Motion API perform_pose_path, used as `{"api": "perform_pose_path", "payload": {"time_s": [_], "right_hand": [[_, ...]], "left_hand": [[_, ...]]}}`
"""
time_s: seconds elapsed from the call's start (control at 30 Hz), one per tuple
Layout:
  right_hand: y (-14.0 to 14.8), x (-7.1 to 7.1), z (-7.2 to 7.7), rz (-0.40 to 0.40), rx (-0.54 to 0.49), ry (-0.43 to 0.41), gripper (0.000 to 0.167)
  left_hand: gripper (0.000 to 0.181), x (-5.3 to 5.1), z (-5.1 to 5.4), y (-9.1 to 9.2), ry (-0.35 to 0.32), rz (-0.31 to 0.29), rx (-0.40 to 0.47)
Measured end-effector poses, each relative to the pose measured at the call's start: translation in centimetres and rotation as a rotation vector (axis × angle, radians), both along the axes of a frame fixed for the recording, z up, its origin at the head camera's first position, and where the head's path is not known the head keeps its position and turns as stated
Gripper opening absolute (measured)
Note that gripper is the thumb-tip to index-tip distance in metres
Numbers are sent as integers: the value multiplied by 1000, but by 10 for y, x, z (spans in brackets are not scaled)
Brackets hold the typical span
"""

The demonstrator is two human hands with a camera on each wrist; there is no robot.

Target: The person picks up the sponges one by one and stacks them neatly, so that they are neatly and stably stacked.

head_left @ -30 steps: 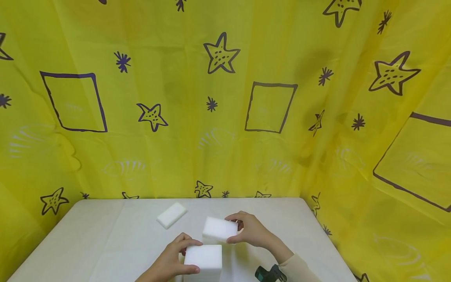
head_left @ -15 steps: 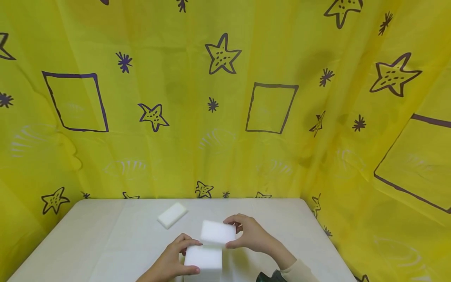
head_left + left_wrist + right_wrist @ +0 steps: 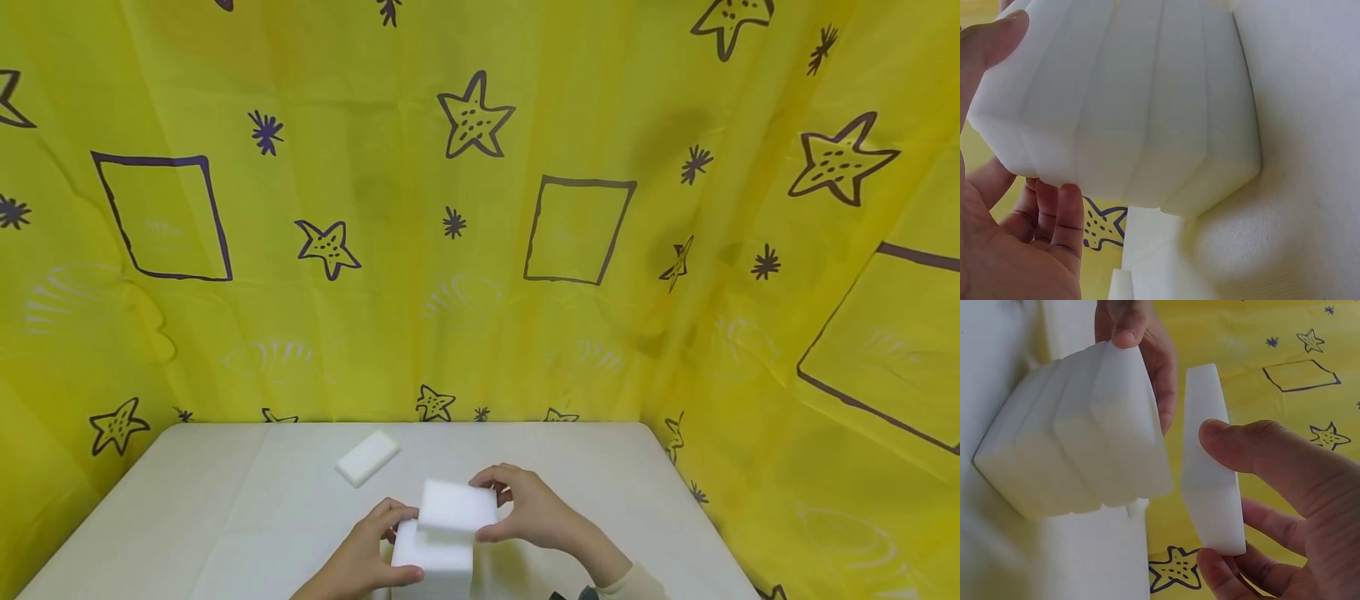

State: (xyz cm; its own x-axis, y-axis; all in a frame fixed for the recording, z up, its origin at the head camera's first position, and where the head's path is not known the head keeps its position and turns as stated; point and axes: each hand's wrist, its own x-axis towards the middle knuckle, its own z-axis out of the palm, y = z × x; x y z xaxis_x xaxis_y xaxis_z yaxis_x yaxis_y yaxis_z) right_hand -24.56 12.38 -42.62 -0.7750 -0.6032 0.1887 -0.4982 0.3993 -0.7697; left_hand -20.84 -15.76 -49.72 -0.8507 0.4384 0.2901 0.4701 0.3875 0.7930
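Observation:
A stack of several white sponges (image 3: 433, 575) stands on the table near its front edge. My left hand (image 3: 363, 550) grips the upper part of the stack, thumb on the near side and fingers on the far side; the left wrist view shows the thumb on the upper layers (image 3: 1129, 94). Above the stack, my right hand (image 3: 528, 512) pinches one more white sponge (image 3: 456, 504) by its right end, between thumb and fingers. A narrow gap separates this held sponge (image 3: 1210, 450) from the stack's top (image 3: 1125, 419) in the right wrist view.
Another white sponge (image 3: 368, 458) lies flat at the back of the white-covered table (image 3: 247, 517), left of the middle. A yellow curtain (image 3: 390, 333) with drawn stars hangs behind the table and along its sides.
My right hand has brought its sponge nearer and to the left, from behind the stack to over its top. The left hand stays at the stack.

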Motion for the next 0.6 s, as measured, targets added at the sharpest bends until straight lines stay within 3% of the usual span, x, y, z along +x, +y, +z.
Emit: {"api": "perform_pose_path", "payload": {"time_s": [0.6], "right_hand": [[-2,8,-3,30,7,-27,49]], "left_hand": [[60,1,-7,2,117,37,21]]}}
